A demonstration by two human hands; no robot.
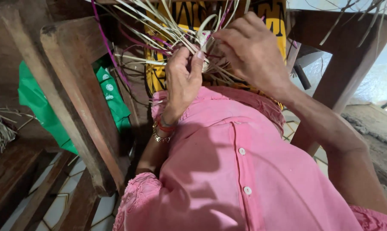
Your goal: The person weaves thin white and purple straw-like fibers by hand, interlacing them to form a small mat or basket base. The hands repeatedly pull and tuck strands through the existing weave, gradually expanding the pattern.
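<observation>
Both hands work at a small woven piece (205, 39) of pale straw strips near the top middle of the head view. My left hand (183, 79) pinches it from below, thumb and fingers closed on the strips. From the right, my right hand (251, 49) curls over it, its fingertips on the same strips. Long loose pale and purple strips (148, 32) fan out to the left and upward from the weave. A pink buttoned shirt (236, 171) fills the lower middle. Bracelets sit on the left wrist (162, 130).
A wooden chair frame (80, 107) slants down the left side, with a green bag (46, 111) behind it. Yellow printed cloth (189, 15) lies behind the weave. A wooden table leg (347, 68) stands at right. More dry strips (1, 128) lie far left; tiled floor (69, 201) shows below.
</observation>
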